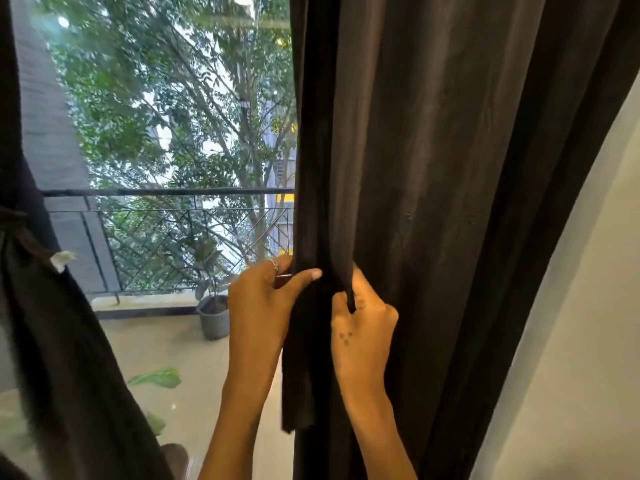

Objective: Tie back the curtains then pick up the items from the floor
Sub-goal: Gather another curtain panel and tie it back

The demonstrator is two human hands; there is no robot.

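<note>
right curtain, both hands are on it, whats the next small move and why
Probably gather the right curtain toward the wall: the left hand and right hand grip only its inner edge, it hangs loose, and the left curtain looks already tied.

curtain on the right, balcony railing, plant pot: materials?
Right curtain: dark brown woven fabric, matte, hanging in soft folds. Balcony railing: looks like black-painted metal, thin bars in a lattice. Plant pot: grey with ribbed texture, probably plastic or woven; too blurred to tell.

Bare forearms, no sleeves; ring [274, 264] on left hand [258, 303]; small dot tattoo [345, 337] on right hand [363, 336].
</note>
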